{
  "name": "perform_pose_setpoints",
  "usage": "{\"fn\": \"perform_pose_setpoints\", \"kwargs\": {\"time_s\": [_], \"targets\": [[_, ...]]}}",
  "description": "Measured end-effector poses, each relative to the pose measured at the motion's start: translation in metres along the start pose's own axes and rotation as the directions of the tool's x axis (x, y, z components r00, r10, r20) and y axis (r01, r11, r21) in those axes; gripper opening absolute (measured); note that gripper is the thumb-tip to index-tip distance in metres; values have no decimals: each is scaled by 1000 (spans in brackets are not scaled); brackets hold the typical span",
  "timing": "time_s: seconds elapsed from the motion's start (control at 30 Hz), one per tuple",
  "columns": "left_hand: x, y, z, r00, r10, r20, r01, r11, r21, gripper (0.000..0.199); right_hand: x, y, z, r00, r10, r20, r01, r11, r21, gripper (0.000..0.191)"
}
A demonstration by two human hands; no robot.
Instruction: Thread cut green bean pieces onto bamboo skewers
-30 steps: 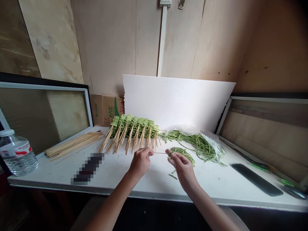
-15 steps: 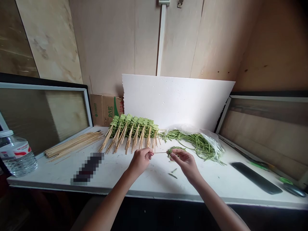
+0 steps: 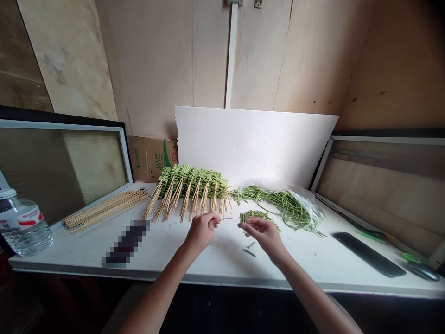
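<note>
My left hand (image 3: 202,232) is closed on one end of a thin wooden skewer (image 3: 229,218), which points to the right. At its other end are short cut green bean pieces (image 3: 242,217), standing side by side across the stick. My right hand (image 3: 263,234) pinches these pieces between thumb and fingers. Just behind that hand lies a heap of cut bean pieces (image 3: 260,214), partly hidden by it. A few loose bits (image 3: 249,252) lie on the white table (image 3: 215,264) below. Beyond my left hand, bean skewers (image 3: 194,178) are stacked in rows, sticks facing me.
Bare skewers (image 3: 107,209) lie in a bundle at the left, near a water bottle (image 3: 26,225) and a pixelated dark patch (image 3: 127,243). Long green beans (image 3: 292,208) spill from a plastic bag (image 3: 311,206). A black slab-like object (image 3: 369,255) lies right. A white board (image 3: 257,144) stands behind.
The bean pieces at the skewer's end now stand in a neat row, and my right hand has shifted slightly left and down, baring more of the heap. My left hand keeps its hold.
</note>
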State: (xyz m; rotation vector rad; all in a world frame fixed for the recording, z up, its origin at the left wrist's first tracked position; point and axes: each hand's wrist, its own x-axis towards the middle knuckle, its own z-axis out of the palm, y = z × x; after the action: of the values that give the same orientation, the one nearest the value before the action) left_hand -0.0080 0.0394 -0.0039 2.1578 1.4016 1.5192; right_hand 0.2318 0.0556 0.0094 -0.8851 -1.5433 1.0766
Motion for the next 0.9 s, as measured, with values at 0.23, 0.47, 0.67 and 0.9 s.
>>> {"fn": "perform_pose_setpoints", "kwargs": {"time_s": [0.23, 0.47, 0.67, 0.9], "targets": [[3, -5, -5, 997, -76, -13, 76, 997, 23, 24, 13, 13, -49, 967, 2, 254, 104, 909, -403, 16], [1, -8, -2, 995, -94, 35, 94, 996, 8, 23, 13, 40, -54, 944, -10, 331, 194, 825, -530, 7], [2, -5, -3, 997, -77, 11, 77, 997, 0, 22, 18, 26, -54, 981, -29, 193, 103, 918, -384, 18], [1, -3, -1, 998, -64, -14, 64, 998, 10, 21, 26, 9, -58, 997, 79, -5, -77, 982, 172, 35]]}}
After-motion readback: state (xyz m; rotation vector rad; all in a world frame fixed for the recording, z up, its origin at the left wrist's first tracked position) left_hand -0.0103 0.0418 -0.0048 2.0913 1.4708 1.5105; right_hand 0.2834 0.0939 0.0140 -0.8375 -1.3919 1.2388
